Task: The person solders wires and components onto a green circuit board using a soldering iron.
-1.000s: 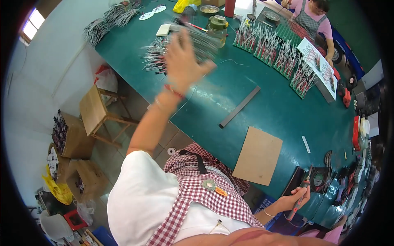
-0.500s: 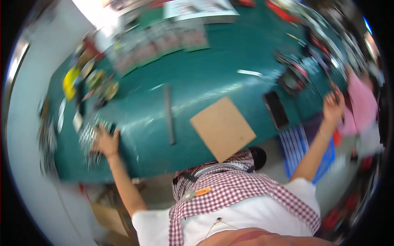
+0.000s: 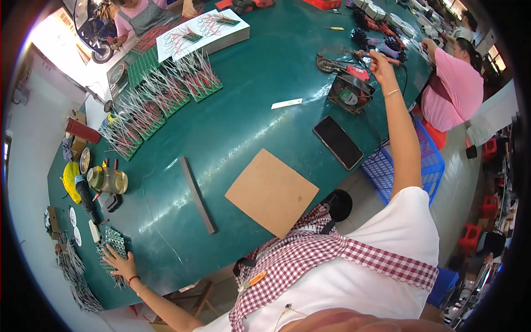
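Observation:
My left hand (image 3: pixel 120 265) lies with fingers spread on a green circuit board (image 3: pixel 114 239) at the table's near left; thin wires poke out beneath the hand. My right hand (image 3: pixel 381 68) is closed around a soldering iron (image 3: pixel 363 53) with a red handle, above the table's right side. The iron's tip points left, over a round holder (image 3: pixel 327 63). Just below the hand stands a small black fan (image 3: pixel 349 94). A brown square board (image 3: pixel 272 191) rests at the table edge before me, with a grey strip (image 3: pixel 197 195) to its left.
Several wired circuit boards (image 3: pixel 163 99) stretch across the far left. A black phone (image 3: pixel 338 142) lies near the right edge, above a blue basket (image 3: pixel 430 160). A jar (image 3: pixel 110 180) stands at left. Co-workers sit at far left and right, one in a pink top (image 3: pixel 454 83).
The view has turned and sharpened. My right hand, with the iron, has moved from the table's right edge to behind the fan. My left hand remains at the circuit board.

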The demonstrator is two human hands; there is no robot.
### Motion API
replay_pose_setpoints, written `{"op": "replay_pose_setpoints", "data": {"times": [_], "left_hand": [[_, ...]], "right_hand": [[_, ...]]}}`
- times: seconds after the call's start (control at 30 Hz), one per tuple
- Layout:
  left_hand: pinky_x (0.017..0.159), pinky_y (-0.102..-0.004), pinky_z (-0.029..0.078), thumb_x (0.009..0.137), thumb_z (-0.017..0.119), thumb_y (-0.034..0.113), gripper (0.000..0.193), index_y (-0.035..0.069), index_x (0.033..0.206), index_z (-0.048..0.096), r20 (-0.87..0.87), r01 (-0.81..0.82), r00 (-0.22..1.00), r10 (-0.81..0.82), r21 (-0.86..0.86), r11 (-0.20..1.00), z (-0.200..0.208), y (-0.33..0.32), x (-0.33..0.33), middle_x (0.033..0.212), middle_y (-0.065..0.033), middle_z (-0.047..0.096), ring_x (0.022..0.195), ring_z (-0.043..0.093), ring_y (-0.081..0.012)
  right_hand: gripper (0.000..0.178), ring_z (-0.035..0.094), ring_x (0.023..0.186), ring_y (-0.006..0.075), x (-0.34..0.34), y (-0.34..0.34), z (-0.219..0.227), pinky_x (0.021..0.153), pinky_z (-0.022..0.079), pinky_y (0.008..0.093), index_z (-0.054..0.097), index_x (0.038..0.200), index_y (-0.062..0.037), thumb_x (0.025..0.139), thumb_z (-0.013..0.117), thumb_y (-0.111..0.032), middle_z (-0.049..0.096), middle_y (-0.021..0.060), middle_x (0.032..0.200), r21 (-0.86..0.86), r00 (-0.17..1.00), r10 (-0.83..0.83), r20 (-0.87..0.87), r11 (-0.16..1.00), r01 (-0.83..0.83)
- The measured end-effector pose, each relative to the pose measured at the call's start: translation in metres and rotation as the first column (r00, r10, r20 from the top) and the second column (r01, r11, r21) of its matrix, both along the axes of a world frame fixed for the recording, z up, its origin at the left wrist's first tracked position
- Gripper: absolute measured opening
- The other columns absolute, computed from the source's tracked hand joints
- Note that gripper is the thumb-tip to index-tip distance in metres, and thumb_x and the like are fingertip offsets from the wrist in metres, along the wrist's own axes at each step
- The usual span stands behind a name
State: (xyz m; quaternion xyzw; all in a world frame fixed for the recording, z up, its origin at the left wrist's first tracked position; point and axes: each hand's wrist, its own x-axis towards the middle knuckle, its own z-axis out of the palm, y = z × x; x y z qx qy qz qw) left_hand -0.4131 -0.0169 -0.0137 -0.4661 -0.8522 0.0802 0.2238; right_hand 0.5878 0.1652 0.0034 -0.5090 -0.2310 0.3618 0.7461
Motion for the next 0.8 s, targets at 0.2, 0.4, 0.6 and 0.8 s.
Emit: {"op": "replay_pose_setpoints", "data": {"times": [0.2,0.4,0.6,0.8], "left_hand": [[0.107,-0.0454,0.028,0.08,0.06,0.014,0.053,0.004,0.131,0.048,0.157,0.419,0.834,-0.53,0.445,0.791,0.038,-0.001,0.151,0.138,-0.0187,0.043,0.13,0.036,-0.0368],[0.1,-0.0447,0.036,0.07,0.071,0.011,0.047,0.011,0.117,0.06,0.586,0.574,0.407,-0.701,0.433,0.695,0.032,0.021,0.343,0.135,-0.0172,0.041,0.122,0.042,-0.0367],[0.07,-0.0415,0.051,0.079,0.062,0.009,0.038,0.017,0.116,0.062,0.606,0.477,0.58,-0.544,0.29,0.83,-0.01,0.057,0.342,0.113,-0.0151,0.049,0.088,0.056,-0.0316],[0.064,-0.039,0.051,0.08,0.056,0.003,0.037,0.014,0.115,0.062,0.502,0.448,0.68,-0.534,0.292,0.845,-0.016,0.056,0.307,0.103,-0.014,0.049,0.078,0.059,-0.0314]], "right_hand": [[0.018,0.058,0.069,0.013,0.015,0.041,-0.02,0.062,0.048,0.0243,0.061,0.091,-0.0042,0.084,0.07,-0.018,0.06,0.0048,0.077,0.027,0.904,0.352,-0.242,0.934,-0.357],[0.038,0.059,0.103,0.0259,0.018,0.025,-0.029,0.092,0.049,0.0361,0.055,0.114,0.0041,0.09,0.063,-0.024,0.059,0.0171,0.114,-0.001,0.838,0.389,-0.382,0.907,-0.421],[0.041,0.059,0.103,0.0224,-0.022,0.0,0.018,0.089,0.048,0.0305,0.057,0.114,0.0022,0.09,0.062,-0.031,0.06,0.0146,0.113,-0.38,0.92,0.387,0.06,0.861,-0.337],[0.046,0.059,0.099,0.0149,-0.202,-0.028,0.086,0.088,0.046,0.0276,0.057,0.118,0.0025,0.086,0.066,-0.029,0.063,0.0089,0.106,-0.187,0.724,0.303,0.62,0.953,-0.239]]}}
